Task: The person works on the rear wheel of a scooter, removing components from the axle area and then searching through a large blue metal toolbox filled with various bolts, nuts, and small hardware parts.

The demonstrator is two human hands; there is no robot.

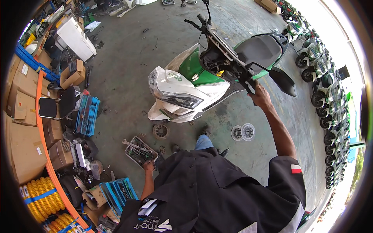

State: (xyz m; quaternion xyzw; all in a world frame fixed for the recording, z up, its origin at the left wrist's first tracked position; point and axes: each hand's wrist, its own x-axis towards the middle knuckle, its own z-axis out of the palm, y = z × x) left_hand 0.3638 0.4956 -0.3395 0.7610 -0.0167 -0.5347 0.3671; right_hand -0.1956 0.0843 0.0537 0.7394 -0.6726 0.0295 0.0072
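A grey, stained concrete floor (128, 46) spreads through the workshop, with a row of parked scooters (324, 101) along the right. Ahead of the person stands a scooter (186, 87) with smooth white and green panels. A rectangular tray (133, 159) holds metal wrenches (134, 145). The right arm reaches forward, its hand (261, 96) closed around the handlebar (243, 75); the left hand (149, 166) hangs low at the tray's edge, its grip unclear.
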